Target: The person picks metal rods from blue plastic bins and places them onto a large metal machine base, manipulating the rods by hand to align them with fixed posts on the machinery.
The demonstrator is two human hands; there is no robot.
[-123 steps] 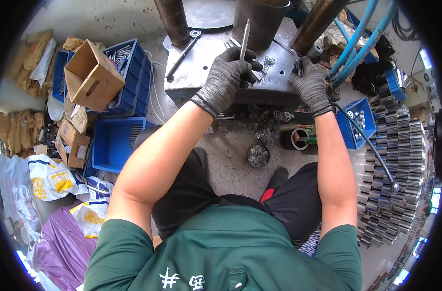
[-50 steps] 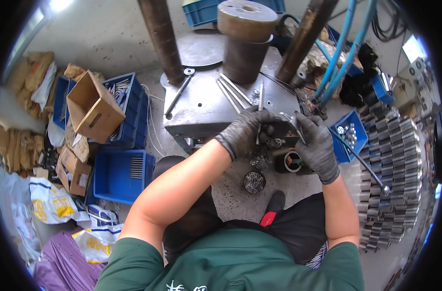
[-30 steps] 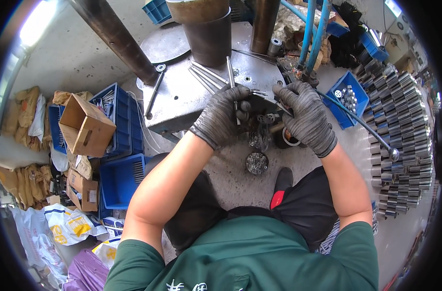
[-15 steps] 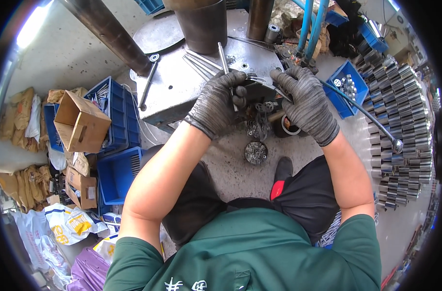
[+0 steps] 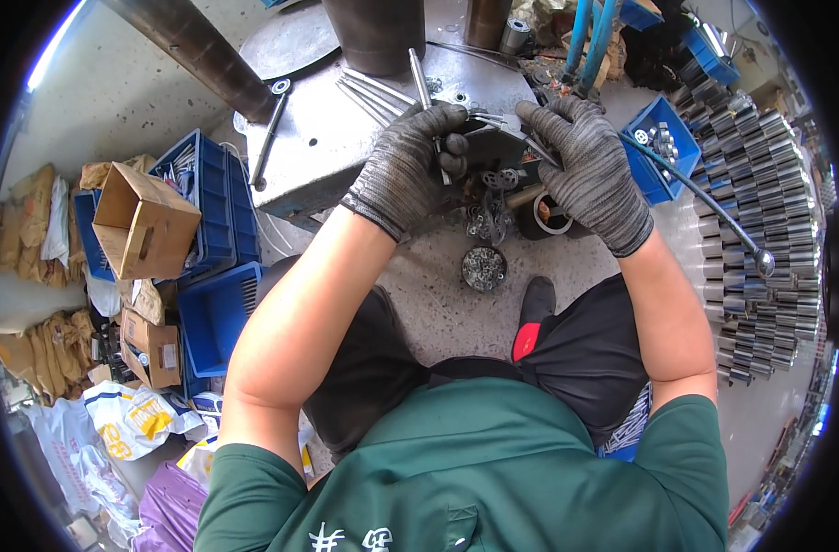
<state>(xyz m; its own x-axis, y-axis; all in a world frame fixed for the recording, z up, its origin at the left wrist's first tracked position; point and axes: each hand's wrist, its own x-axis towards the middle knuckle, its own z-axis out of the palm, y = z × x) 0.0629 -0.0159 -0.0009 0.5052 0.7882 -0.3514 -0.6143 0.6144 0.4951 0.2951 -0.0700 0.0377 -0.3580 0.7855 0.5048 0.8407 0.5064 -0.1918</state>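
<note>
My left hand (image 5: 401, 167), in a grey knit work glove, is closed round a slim metal rod (image 5: 419, 81) that stands up past the thumb and shows again below the fingers. My right hand (image 5: 596, 175), gloved the same way, pinches a thin metal tool (image 5: 539, 147) at the front edge of the steel machine table (image 5: 295, 166). Thin, shiny metal tips (image 5: 495, 120) lie between the two hands; their exact kind is unclear. Several loose metal rods (image 5: 373, 96) rest on the table beyond my left hand. A rod with a ringed end (image 5: 270, 133) lies farther left.
Dark steel columns (image 5: 375, 37) rise from the table. Blue bins (image 5: 219, 317) and an open cardboard box (image 5: 143, 225) stand left. Right are a blue bin of metal parts (image 5: 663, 166), a ball-ended lever (image 5: 714, 212) and stacked metal cylinders (image 5: 769, 202). A round container (image 5: 484, 269) sits below.
The whole view has shifted slightly, so the table and bins sit a little higher in it. Both hands keep nearly the same grip and place at the table edge.
</note>
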